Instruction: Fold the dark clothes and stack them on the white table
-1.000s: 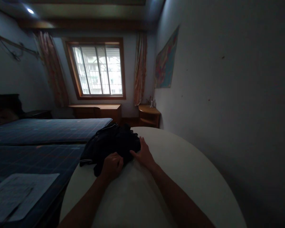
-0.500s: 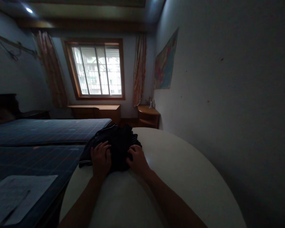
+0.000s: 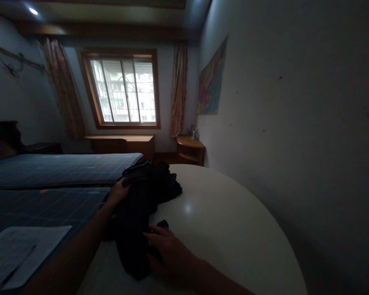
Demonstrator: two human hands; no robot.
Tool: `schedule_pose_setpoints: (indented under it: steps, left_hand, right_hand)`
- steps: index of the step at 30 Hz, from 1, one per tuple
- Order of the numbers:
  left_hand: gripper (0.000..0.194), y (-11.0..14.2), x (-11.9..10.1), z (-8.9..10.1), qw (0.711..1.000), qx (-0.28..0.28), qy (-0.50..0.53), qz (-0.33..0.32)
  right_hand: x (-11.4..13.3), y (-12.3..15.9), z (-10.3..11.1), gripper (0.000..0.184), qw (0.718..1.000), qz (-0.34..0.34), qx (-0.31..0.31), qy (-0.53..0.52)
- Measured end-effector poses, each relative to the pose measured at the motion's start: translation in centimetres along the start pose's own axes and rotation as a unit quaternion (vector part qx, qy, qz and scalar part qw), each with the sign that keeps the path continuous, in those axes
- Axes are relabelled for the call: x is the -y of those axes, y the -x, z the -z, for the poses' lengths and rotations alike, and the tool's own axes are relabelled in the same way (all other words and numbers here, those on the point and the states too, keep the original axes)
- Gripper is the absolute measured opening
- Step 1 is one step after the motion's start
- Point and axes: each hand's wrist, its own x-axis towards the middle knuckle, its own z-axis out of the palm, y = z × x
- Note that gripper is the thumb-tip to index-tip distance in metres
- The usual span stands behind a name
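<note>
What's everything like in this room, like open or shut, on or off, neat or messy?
Dark clothing: crumpled, partly spread out
Left hand: on the clothing, grip unclear
Right hand: at the clothing's near part, grip unclear
Curtains: pulled apart
Ceiling light: on
Paper: lying flat
Wall map: hung up

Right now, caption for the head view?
Both hands on dark clothing atop a pale round table.

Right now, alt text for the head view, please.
Two bare hands, left and right, touch a dark garment spread across a pale round table; beside it are a blue plaid bed and, beyond, a bright window.
</note>
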Motion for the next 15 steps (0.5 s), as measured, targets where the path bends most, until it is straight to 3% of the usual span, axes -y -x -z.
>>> schedule_pose_setpoints:
  steps: [4, 7, 10, 15]
  left_hand:
    - [0.032, -1.1, -0.1, 0.6, 1.000, 0.005, 0.011, -0.001]
    - [0.033, -1.1, -0.2, 0.9, 1.000, -0.016, 0.011, 0.004]
    - [0.034, -0.8, -0.3, 0.9, 0.999, -0.035, 0.008, 0.006]
    - [0.039, -0.1, -1.1, 0.2, 0.999, -0.045, -0.013, 0.005]
  right_hand:
    - [1.5, 1.1, 0.6, 0.028, 0.992, 0.029, -0.044, -0.117]
    - [2.0, 2.4, 1.5, 0.015, 0.968, -0.011, -0.147, -0.201]
    - [2.4, 3.7, 3.7, 0.014, 0.918, -0.057, -0.290, -0.263]
    - [2.8, 5.4, 10.5, 0.018, 0.815, -0.132, -0.494, -0.271]
